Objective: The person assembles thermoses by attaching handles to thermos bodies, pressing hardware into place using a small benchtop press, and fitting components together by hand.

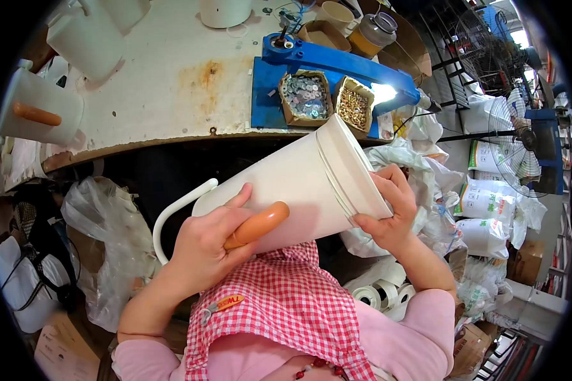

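Above my lap I hold a tall white plastic container [267, 181] tilted on its side, its wide rim end up to the right. A thin curved white piece [163, 219], like a handle or spout, arcs out from its lower left end. My left hand [213, 235] is closed around the orange handle [260, 223] on its side, with the thumb against the white wall. At the wide end, my right hand [391, 209] grips the rim, thumb on the outside and fingers over the edge. The inside of the container faces away from view.
On the table stands a blue press-like tool [343, 62] beside a box of metal washers [306, 95] and a box of brass-coloured small parts [354, 105]. More white containers [86, 41] stand at the left. A fan [521, 133] and filled sacks [483, 202] are at the right.
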Demonstrator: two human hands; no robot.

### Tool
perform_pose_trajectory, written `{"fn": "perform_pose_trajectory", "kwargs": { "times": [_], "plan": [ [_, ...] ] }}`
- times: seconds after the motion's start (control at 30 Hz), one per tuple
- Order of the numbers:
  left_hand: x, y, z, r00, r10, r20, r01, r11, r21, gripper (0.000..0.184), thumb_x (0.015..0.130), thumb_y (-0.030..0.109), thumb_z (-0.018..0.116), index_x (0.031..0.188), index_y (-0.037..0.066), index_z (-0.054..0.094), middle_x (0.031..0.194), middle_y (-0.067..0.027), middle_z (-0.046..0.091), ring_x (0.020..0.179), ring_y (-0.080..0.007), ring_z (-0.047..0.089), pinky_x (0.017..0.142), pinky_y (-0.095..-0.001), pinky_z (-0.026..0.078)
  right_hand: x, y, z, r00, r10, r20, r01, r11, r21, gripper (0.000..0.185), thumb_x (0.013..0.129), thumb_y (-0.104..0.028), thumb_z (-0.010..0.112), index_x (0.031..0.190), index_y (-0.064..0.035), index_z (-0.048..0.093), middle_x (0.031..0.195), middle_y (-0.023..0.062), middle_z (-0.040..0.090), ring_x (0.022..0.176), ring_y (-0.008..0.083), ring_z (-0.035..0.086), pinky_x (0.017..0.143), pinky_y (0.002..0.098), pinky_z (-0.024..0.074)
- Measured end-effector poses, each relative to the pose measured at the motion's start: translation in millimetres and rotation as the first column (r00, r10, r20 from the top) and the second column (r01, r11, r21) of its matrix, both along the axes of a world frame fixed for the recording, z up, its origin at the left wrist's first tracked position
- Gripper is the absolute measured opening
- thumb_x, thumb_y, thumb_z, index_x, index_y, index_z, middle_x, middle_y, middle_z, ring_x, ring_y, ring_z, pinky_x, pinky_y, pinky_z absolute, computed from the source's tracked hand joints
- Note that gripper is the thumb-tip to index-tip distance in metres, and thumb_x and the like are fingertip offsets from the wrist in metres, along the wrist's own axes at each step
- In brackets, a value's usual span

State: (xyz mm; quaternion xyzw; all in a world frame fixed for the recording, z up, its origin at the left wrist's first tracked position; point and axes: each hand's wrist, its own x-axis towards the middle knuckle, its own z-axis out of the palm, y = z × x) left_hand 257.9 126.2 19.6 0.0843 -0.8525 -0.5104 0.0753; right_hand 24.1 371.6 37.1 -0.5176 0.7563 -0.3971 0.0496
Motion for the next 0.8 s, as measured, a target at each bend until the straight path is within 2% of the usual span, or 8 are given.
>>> {"fn": "perform_pose_trajectory", "kwargs": {
  "times": [0.17,0.47,0.53,0.57,0.6,0.67,0.73,0.8],
  "plan": [
    [-4,10,-2,1.000,0.014,0.020,-0.010,0.986,-0.164,0.039,0.075,0.020,0.080,0.110,0.009,0.066,0.135,-0.0261,0.058,0.075,-0.0341,0.071,0.064,-0.0376,0.057,3,-9,-10,0.999,-0.037,0.026,0.037,0.999,0.005,0.053,0.076,-0.029,0.082,0.118,-0.0005,0.067,0.089,0.0096,0.054,0.079,0.0219,0.053,0.068,0.0336,0.0415],
    [4,25,-7,0.996,0.090,-0.024,-0.093,0.960,-0.262,0.045,0.082,0.028,0.078,0.120,0.009,0.063,0.143,-0.0257,0.051,0.083,-0.0328,0.072,0.062,-0.0389,0.059,5,-27,3,0.990,-0.077,0.120,0.059,0.987,0.146,0.042,0.083,-0.030,0.071,0.111,-0.0010,0.058,0.098,0.0102,0.052,0.093,0.0272,0.051,0.085,0.0383,0.0405],
    [8,23,-4,0.991,0.103,-0.081,-0.121,0.956,-0.268,0.044,0.084,0.028,0.077,0.122,0.010,0.063,0.143,-0.0236,0.052,0.086,-0.0323,0.072,0.065,-0.0379,0.060,-20,-31,-5,0.791,-0.009,0.611,0.072,0.994,-0.078,0.032,0.097,-0.032,0.054,0.108,-0.0020,0.060,0.108,0.0075,0.059,0.100,0.0190,0.055,0.097,0.0359,0.0425],
    [14,19,-3,0.992,0.098,-0.075,-0.113,0.963,-0.243,0.043,0.083,0.028,0.077,0.121,0.011,0.063,0.144,-0.0223,0.052,0.084,-0.0320,0.072,0.064,-0.0375,0.059,-41,-35,-14,0.837,-0.044,0.545,0.203,0.951,-0.235,0.035,0.104,-0.032,0.042,0.107,-0.0031,0.062,0.107,0.0079,0.062,0.095,0.0181,0.058,0.095,0.0356,0.0450],
    [18,15,-1,0.994,0.081,-0.072,-0.094,0.974,-0.204,0.043,0.083,0.028,0.077,0.120,0.012,0.063,0.144,-0.0210,0.052,0.082,-0.0317,0.072,0.064,-0.0372,0.059,-71,-36,-2,0.837,-0.327,0.440,0.396,0.915,-0.074,0.041,0.108,-0.034,0.034,0.111,-0.0028,0.061,0.109,0.0073,0.063,0.096,0.0197,0.061,0.094,0.0373,0.0468],
    [22,22,6,0.995,0.088,-0.049,-0.095,0.981,-0.172,0.042,0.082,0.028,0.078,0.118,0.012,0.063,0.144,-0.0189,0.053,0.079,-0.0314,0.072,0.064,-0.0367,0.059,-80,-30,-40,0.732,-0.312,0.605,0.198,0.948,0.248,0.050,0.109,-0.040,0.032,0.127,-0.0007,0.057,0.119,0.0091,0.064,0.105,0.0205,0.060,0.100,0.0371,0.0450],
    [24,20,5,0.992,0.112,-0.057,-0.123,0.955,-0.269,0.044,0.081,0.026,0.079,0.120,0.012,0.063,0.140,-0.0176,0.057,0.077,-0.0308,0.072,0.063,-0.0362,0.058,-50,-47,-79,0.481,-0.025,0.876,0.084,0.996,-0.018,0.072,0.107,-0.056,0.029,0.147,0.0018,0.042,0.137,0.0137,0.058,0.124,0.0226,0.055,0.110,0.0345,0.0383],
    [20,5,4,0.982,0.125,-0.142,-0.158,0.954,-0.256,0.049,0.079,0.025,0.080,0.123,0.013,0.063,0.134,-0.0155,0.062,0.076,-0.0290,0.071,0.062,-0.0350,0.058,-64,-55,-68,0.374,0.100,0.922,0.007,0.994,-0.110,0.076,0.105,-0.060,0.028,0.147,0.0020,0.041,0.136,0.0163,0.058,0.124,0.0249,0.056,0.109,0.0355,0.0397]
  ]
}}
